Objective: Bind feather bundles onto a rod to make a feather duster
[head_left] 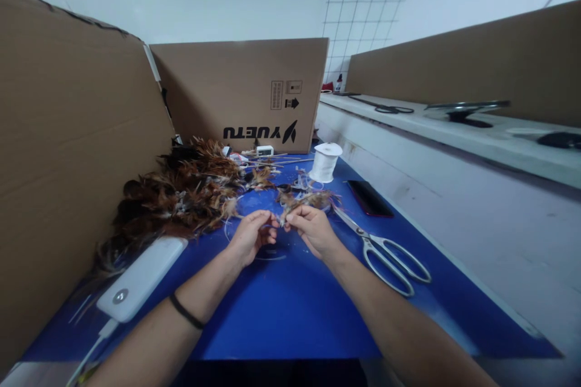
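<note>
Over the blue tabletop (pixel 290 314), my right hand (pixel 315 231) pinches the quill ends of a small bunch of brown feathers (pixel 313 198), which fan out behind the fingers. Almost touching it, my left hand (pixel 255 237) is closed in a pinch at the quill ends. A thin pale thread (pixel 272 258) loops around and below the left hand and appears to run into its fingertips, though the grip is too small to see clearly. Large scissors (pixel 379 248) lie beside my right hand, blades toward the feathers. Behind stands a white spool (pixel 325 163).
Brown feathers (pixel 181 190) are heaped at the left, by a white power bank (pixel 140 278) with a cable. A dark phone (pixel 370 198) lies at the right. Cardboard panels (pixel 240 91) stand at the back and left; a white ledge (pixel 454 127) runs along the right.
</note>
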Motion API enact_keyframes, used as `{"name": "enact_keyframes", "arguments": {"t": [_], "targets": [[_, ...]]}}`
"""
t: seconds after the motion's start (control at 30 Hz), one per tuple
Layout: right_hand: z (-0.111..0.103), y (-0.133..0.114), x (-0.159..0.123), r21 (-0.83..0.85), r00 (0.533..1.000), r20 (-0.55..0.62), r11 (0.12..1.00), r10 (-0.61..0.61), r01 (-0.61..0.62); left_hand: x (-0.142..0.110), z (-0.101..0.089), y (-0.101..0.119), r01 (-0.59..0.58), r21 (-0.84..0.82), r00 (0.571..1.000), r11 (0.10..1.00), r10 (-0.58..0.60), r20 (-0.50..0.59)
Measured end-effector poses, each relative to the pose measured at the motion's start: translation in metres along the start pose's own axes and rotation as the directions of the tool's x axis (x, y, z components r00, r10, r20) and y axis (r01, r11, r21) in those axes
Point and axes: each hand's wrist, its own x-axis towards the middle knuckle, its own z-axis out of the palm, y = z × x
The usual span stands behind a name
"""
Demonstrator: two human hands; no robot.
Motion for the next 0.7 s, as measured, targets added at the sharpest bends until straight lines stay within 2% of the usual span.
{"name": "enact_keyframes", "arguments": {"t": [0.1, 0.17, 0.33, 0.47, 0.7], "targets": [[-0.0004, -0.0005, -0.0004, 0.016, 1.0, 0.0, 1.0, 0.0, 0.0, -0.0002, 0.0012, 0.0014, 0.048, -0.019, 0.999, 0.999, -0.049, -0.015], [-0.0005, -0.0005, -0.0008, 0.021, 1.0, 0.003, 1.0, 0.005, -0.005, -0.0008, 0.0018, 0.0014, 0.057, -0.011, 0.998, 0.998, -0.057, 0.012], [0.0005, -0.0022, -0.0011, 0.084, 0.999, 0.028, 0.996, 0.025, -0.027, -0.0042, 0.0045, 0.0008, 0.006, 0.063, 0.996, 0.998, -0.011, 0.087], [-0.0001, -0.0027, -0.0004, 0.141, 0.997, 0.044, 0.988, 0.057, -0.063, -0.0053, 0.0064, 0.0012, -0.047, 0.08, 0.995, 0.996, 0.039, 0.091], [-0.0022, -0.0014, 0.0005, 0.163, 0.994, 0.033, 0.98, 0.106, -0.11, -0.0054, 0.0049, 0.0005, -0.017, 0.071, 0.995, 0.997, 0.009, 0.1]]}}
